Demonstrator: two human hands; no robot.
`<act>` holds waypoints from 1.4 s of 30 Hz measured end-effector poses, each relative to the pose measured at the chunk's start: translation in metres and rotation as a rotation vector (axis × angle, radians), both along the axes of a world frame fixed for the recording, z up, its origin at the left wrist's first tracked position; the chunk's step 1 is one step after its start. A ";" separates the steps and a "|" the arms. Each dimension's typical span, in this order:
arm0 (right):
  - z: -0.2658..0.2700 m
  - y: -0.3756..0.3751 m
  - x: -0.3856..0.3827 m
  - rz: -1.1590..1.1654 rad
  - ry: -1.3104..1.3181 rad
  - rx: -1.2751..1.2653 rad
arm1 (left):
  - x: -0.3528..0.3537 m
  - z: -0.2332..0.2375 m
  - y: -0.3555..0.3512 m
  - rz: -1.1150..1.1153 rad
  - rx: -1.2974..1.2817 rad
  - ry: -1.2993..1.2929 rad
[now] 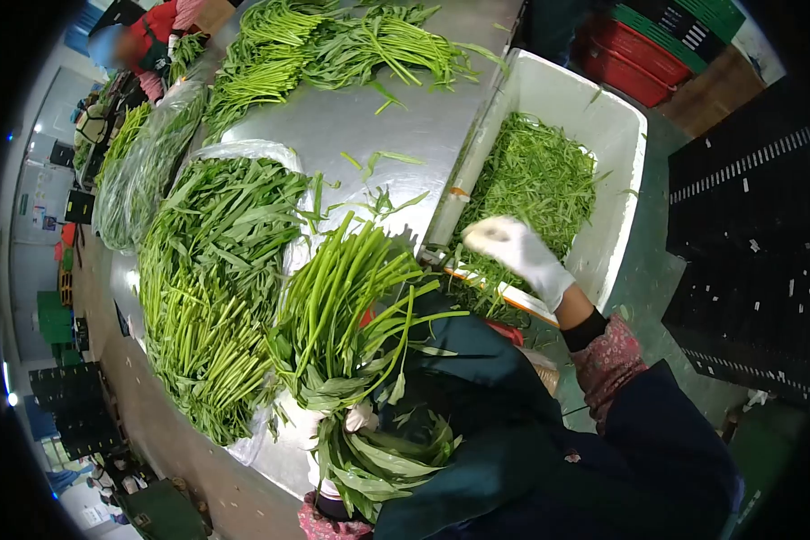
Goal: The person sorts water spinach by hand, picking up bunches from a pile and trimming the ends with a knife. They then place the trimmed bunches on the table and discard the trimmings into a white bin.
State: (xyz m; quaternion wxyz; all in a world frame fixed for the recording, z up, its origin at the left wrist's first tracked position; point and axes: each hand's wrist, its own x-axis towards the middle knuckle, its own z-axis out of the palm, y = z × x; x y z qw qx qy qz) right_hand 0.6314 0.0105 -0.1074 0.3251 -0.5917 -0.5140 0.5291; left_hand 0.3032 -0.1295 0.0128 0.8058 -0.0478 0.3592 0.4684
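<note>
My left hand [359,418], in a white glove, is closed round a bunch of leafy green stems [340,310] that looks like water spinach. The cut stem ends fan out above the fist, and leaves hang below it against my dark apron. My right hand [510,252], also gloved in white, is over the near edge of a white bin [625,162]. Motion blurs its fingers, so I cannot make out whether they hold anything. Loose leaf and stem scraps [531,180] lie inside the bin.
A large heap of greens [216,279] lies on plastic on the metal table [396,126]. More bunches [333,45] are at the far end, beside a plastic-wrapped bundle [148,166]. Black crates [738,234] stand at right; red crates [625,67] are behind. Another person [157,36] works at upper left.
</note>
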 end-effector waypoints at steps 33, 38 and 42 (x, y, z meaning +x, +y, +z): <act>0.038 -0.044 -0.044 0.361 0.048 0.151 | 0.005 -0.008 0.012 -0.091 0.124 -0.021; 0.038 -0.034 -0.071 0.335 0.484 -0.179 | 0.018 0.011 0.010 -0.061 -0.004 -0.006; 0.029 -0.035 -0.074 0.076 0.755 -0.033 | 0.017 0.006 0.007 -0.052 0.011 0.101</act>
